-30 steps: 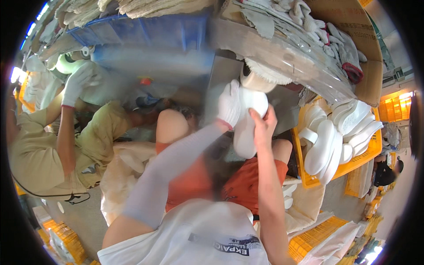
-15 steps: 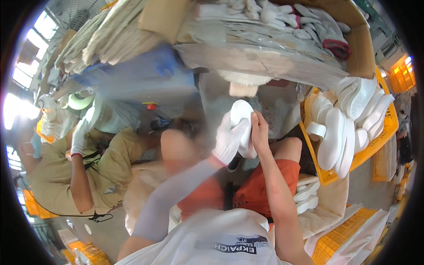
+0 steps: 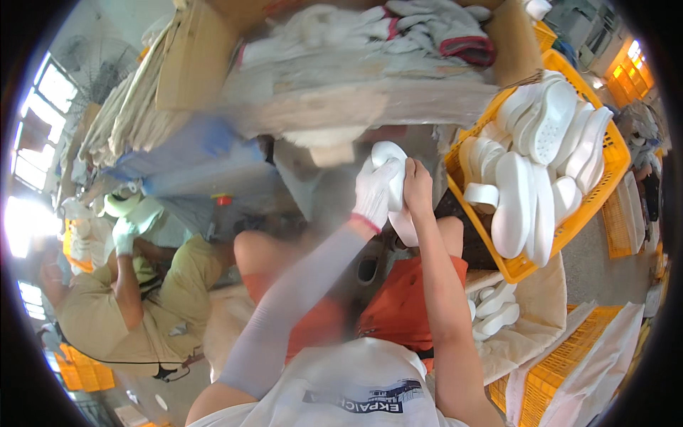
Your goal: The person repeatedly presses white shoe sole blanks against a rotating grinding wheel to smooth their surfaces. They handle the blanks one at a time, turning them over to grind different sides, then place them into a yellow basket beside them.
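Note:
A white slipper point(image 3: 397, 186) is held in front of my knees, its rounded end up. My left hand point(image 3: 374, 186), in a white knit glove with a red cuff, is closed around its left side. Bare, my right hand point(image 3: 418, 183) grips the slipper's right edge, fingers bent. Just beyond and left of the slipper is a pale fuzzy pad or wheel point(image 3: 313, 135) with a tan block point(image 3: 332, 155) under it; neither touches the slipper.
A yellow crate point(image 3: 516, 269) heaped with white slippers stands at right. More slippers point(image 3: 496, 313) lie in a cloth-lined container by my right thigh. Ahead is a cardboard box point(image 3: 196, 60) with work gloves point(image 3: 434, 32). A co-worker point(image 3: 135, 299) sits at left.
The view has shifted, bringing the crate and box leftward in the picture. Both hands keep hold of the slipper, which has turned slightly, its lower part now more to the right.

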Motion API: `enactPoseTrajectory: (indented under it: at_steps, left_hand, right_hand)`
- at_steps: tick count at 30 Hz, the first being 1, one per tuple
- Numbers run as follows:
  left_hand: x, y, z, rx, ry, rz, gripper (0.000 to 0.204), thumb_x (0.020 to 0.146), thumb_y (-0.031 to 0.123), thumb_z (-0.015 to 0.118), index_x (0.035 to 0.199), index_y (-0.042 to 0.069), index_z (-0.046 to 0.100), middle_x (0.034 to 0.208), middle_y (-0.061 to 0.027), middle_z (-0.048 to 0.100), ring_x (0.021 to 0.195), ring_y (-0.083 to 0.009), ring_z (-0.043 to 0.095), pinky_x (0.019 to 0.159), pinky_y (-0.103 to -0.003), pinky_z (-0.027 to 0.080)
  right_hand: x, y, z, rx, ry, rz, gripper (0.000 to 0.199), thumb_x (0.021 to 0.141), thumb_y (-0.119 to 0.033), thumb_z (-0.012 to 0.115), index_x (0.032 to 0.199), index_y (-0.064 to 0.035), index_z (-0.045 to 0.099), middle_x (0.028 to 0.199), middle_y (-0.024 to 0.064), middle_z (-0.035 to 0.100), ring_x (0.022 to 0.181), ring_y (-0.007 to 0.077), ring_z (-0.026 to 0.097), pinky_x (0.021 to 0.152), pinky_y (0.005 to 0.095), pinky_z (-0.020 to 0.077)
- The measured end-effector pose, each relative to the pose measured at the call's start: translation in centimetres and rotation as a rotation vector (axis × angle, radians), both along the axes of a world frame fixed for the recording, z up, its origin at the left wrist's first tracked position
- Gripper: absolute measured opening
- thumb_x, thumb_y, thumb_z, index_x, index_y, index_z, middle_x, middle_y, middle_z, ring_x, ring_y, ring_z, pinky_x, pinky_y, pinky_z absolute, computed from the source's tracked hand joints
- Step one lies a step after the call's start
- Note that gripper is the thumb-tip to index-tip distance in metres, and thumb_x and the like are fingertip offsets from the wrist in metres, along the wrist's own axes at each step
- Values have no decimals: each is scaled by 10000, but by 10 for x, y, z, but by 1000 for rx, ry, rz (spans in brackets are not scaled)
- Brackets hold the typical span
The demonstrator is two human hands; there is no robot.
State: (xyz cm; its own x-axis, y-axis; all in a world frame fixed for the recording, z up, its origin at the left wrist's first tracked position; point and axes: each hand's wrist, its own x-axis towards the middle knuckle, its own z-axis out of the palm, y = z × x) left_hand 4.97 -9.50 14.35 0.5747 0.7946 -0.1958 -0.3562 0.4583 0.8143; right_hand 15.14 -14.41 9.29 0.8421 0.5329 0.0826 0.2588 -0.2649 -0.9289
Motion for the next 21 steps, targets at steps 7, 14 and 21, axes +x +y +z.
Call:
enactPoseTrajectory:
  at_steps: [7, 14, 21]
  left_hand:
    - [-8, -11, -10, 27, 82, 127, 284, 996, 71, 626, 1274, 18, 597, 1091, -97, 687, 979, -242, 698, 842, -353, 590]
    - [-86, 19, -10, 79, -43, 91, 314, 978, 59, 653, 1289, 14, 647, 1153, -106, 704, 1042, -234, 700, 882, -357, 583]
    - [-150, 69, -33, 347, -38, -62, 309, 1033, 168, 595, 1284, -6, 644, 1261, -118, 691, 1164, -231, 650, 1048, -379, 513]
  right_hand:
    - [-1, 3, -4, -78, 29, 146, 447, 1079, -297, 445, 1213, 68, 667, 1161, 359, 660, 1180, 513, 610, 1004, 525, 473]
    - [-72, 8, 4, 9, 65, 281, 450, 1074, -340, 499, 1250, 42, 657, 1143, 335, 680, 1111, 493, 638, 977, 460, 489]
    - [-76, -112, 20, 72, 901, 699, 734, 787, -69, 839, 1434, 83, 529, 1300, 167, 673, 1188, 236, 650, 1048, 371, 505]
